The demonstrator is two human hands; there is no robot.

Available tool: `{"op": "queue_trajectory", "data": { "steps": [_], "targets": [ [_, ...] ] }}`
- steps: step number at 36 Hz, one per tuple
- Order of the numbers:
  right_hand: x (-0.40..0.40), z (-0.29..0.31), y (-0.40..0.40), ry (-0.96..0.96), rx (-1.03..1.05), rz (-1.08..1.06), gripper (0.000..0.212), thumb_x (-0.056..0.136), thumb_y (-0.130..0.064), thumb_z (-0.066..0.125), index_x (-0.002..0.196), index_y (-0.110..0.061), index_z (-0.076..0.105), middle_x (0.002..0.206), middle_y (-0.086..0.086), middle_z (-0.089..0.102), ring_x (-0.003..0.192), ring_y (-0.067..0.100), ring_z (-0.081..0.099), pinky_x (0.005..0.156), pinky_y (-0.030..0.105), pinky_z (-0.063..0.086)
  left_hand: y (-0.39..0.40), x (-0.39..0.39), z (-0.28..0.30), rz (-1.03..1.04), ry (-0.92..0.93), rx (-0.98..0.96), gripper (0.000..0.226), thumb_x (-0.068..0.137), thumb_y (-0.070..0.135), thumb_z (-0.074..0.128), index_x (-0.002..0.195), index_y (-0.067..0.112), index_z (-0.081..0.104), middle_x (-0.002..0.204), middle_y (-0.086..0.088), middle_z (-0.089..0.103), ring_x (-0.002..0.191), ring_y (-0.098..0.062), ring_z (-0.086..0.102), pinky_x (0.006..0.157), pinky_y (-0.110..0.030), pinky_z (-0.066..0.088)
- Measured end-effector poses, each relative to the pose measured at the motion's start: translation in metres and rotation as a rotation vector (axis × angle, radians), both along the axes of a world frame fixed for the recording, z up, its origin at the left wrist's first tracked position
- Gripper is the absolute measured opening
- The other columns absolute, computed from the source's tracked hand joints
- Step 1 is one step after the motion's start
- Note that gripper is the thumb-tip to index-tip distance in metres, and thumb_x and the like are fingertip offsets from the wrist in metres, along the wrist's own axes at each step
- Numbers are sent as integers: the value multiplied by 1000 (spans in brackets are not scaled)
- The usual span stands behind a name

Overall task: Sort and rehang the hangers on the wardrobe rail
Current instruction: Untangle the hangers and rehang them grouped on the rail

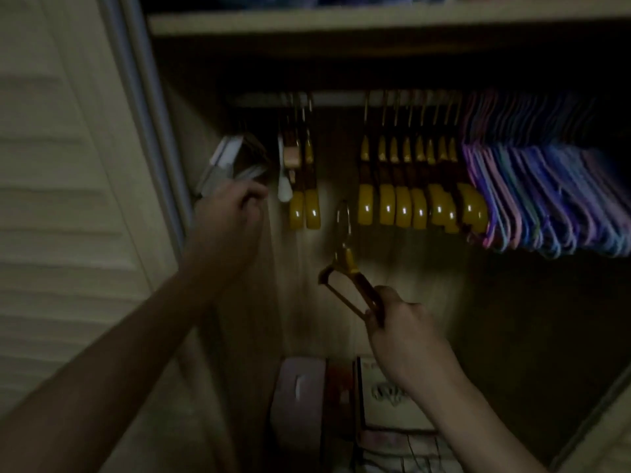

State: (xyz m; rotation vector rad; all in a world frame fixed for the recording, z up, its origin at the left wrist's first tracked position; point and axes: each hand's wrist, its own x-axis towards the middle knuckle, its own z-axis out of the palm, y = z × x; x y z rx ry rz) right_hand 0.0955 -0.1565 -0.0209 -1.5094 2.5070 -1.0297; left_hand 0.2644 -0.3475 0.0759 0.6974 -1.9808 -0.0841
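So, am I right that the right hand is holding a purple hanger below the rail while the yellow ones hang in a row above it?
Not quite: the hanger in the right hand is yellow, not purple, as the head view shows. The rest holds: it is below the rail, where the yellow hangers hang in a row.

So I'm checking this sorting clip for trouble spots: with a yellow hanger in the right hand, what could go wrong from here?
1. The right hand grips the yellow hanger by one end, so its hook may swing and miss the rail.
2. The gap between the yellow groups is narrow; the hook could snag a neighbour.
3. The left hand holds grey hangers; some could slip.
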Motion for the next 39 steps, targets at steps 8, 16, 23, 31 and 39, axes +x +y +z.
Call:
{"op": "queue_trajectory", "data": {
  "steps": [8,16,23,31,39],
  "targets": [
    [18,41,-26,83,10,-70,41,92,-43,45,133,-46,38,100,-7,69,95,18,68,82,37,56,-31,21,115,296,-108,-530,67,82,20,53,146,7,38,147,-19,36,139,-38,31,114,-50,31],
    [19,83,-45,112,-84,-105,31,97,-46,44,127,-42,39,73,-13,42,77,11,55,69,28,41,-53,9,135,534,-356,-494,86,83,35,57,156,11,19,155,-20,31,145,-36,26,118,-50,24],
    [2,119,-80,234,-189,-159,26,97,-34,49,122,-34,44,94,-11,56,81,9,59,68,25,50,-62,-2,130,477,-300,-440,89,85,32,60,157,12,11,158,-19,24,148,-33,21,117,-47,26],
    [-27,146,-144,320,-148,-231,52,95,-23,58,142,-26,38,111,4,58,90,18,63,72,30,57,-62,0,140,404,-249,-411,78,83,27,60,152,11,28,149,-19,35,139,-34,35,101,-50,46],
    [-32,146,-169,227,-1,-273,41,95,-23,57,135,-20,45,116,8,58,100,23,62,77,34,54,-61,0,139,369,-209,-403,76,82,26,59,151,12,30,150,-16,35,140,-32,34,101,-51,48]
  ]
}}
